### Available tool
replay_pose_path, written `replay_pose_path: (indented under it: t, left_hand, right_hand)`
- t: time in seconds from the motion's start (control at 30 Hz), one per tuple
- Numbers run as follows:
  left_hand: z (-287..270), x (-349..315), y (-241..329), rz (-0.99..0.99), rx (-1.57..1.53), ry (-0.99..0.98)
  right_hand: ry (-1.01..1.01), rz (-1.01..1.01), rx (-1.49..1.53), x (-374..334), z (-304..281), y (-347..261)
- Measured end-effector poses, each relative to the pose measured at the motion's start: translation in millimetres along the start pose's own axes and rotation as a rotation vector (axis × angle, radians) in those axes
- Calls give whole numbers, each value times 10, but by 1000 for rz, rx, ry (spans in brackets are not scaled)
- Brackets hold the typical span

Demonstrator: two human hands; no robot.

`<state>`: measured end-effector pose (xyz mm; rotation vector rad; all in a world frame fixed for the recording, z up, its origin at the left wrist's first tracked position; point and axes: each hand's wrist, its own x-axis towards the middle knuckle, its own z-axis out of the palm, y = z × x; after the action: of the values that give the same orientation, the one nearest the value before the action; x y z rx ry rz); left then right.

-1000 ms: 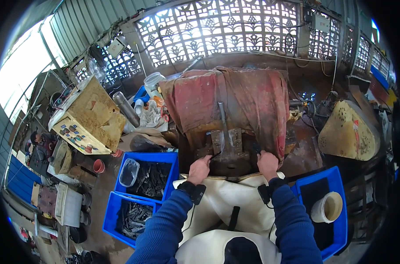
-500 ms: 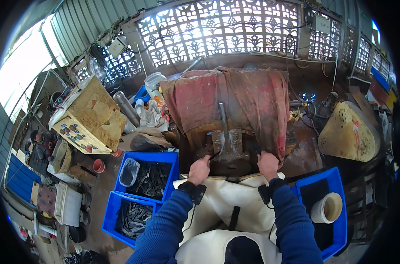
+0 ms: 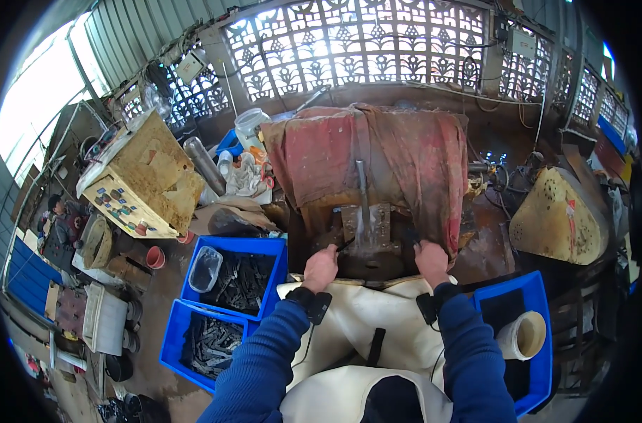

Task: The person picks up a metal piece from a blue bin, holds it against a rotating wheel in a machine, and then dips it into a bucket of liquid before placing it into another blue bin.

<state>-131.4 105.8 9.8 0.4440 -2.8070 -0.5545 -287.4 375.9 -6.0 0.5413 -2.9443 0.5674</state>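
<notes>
press block (image 3: pixel 367 229): I see grey metal, dull and a bit wet
red cover (image 3: pixel 377 158): cloth, worn and stained
apron (image 3: pixel 367 328): I see pale, thick cloth, matt
blue crates (image 3: pixel 275 254): smooth plastic
crate parts (image 3: pixel 240 282): dark metal, rough
sleeves (image 3: pixel 264 374): ribbed knit cloth

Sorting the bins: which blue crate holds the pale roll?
The blue crate by the right hand; it holds the pale roll. The two left crates hold dark metal pieces.

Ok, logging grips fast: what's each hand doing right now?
Left hand: fingers curled at the machine base; held thing unclear.
Right hand: the same, cannot be told.
</notes>
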Motion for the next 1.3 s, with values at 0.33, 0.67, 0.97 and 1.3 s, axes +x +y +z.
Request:
replay_pose_path:
  t: [0.33, 0.67, 0.97, 1.3]
  left_hand:
    - [22, 72, -104, -46, -37, 8]
    - [87, 71, -115, -34, -12, -23]
    - [33, 59, -97, -36, -43, 3]
    - [45, 93, -96, -55, -42, 9]
  right_hand:
    - [280, -133, 322, 1112, -793, -1569]
    - [159, -239, 121, 1592, -635, -2111]
    - [228, -318, -2, 1680, -506, -2086]
    - [227, -418, -91, 1719, -549, -2028]
